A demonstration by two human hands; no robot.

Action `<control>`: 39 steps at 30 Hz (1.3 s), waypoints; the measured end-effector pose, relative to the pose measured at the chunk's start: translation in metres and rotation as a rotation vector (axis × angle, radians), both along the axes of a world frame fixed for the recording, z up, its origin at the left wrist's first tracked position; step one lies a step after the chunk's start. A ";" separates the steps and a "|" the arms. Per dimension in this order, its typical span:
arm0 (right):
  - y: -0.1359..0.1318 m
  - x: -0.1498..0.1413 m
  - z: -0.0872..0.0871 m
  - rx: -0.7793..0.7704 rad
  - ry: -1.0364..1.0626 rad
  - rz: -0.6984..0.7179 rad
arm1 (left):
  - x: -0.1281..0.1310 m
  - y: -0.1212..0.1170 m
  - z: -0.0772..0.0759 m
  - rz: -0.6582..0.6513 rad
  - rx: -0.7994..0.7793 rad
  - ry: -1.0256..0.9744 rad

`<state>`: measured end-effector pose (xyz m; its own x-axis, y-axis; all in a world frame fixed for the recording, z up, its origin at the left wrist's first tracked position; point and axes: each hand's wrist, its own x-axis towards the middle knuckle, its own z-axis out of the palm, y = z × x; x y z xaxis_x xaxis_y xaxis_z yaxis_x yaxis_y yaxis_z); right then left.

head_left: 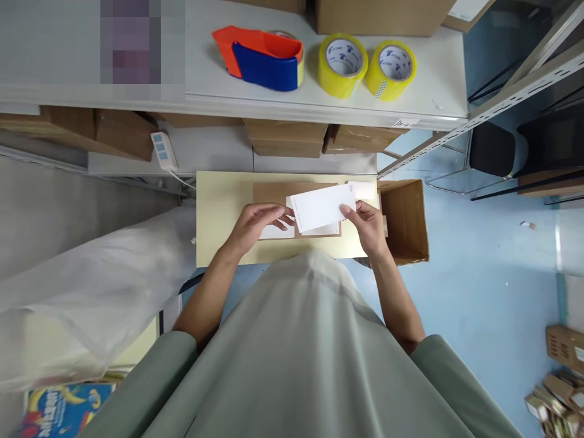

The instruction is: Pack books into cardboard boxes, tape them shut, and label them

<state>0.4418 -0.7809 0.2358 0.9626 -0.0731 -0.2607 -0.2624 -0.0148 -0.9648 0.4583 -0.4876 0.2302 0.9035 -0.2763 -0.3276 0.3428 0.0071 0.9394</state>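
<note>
A white paper slip (322,207) is held level between both hands above a low pale yellow table (219,207). My right hand (370,226) pinches its right end with closed fingers. My left hand (255,224) has curled fingers touching its left end. Under the slip lies a flat brown cardboard piece (274,193) with other white slips (276,232) on it.
An open brown carton (405,219) stands right of the table. On the white shelf (228,97) above sit an orange and blue tape dispenser (262,58) and two yellow tape rolls (342,64). A clear plastic sheet (91,292) lies at left. Flattened boxes (559,383) lie on the blue floor.
</note>
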 end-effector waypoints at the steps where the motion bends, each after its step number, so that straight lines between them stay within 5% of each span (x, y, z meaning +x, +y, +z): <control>1: 0.008 -0.002 0.005 -0.010 -0.011 -0.017 | -0.002 0.009 0.001 0.009 -0.010 0.004; 9: 0.068 -0.013 0.028 -0.079 -0.063 -0.069 | -0.019 0.061 0.002 -0.001 0.023 -0.001; 17: 0.103 -0.016 0.038 -0.175 -0.120 -0.037 | -0.027 0.088 0.012 -0.069 -0.015 -0.072; 24: 0.111 -0.016 0.039 -0.124 -0.128 -0.061 | -0.021 0.090 0.024 -0.052 0.011 -0.229; 39: 0.100 -0.008 0.038 -0.137 -0.098 -0.064 | -0.019 0.077 0.028 -0.053 -0.015 -0.221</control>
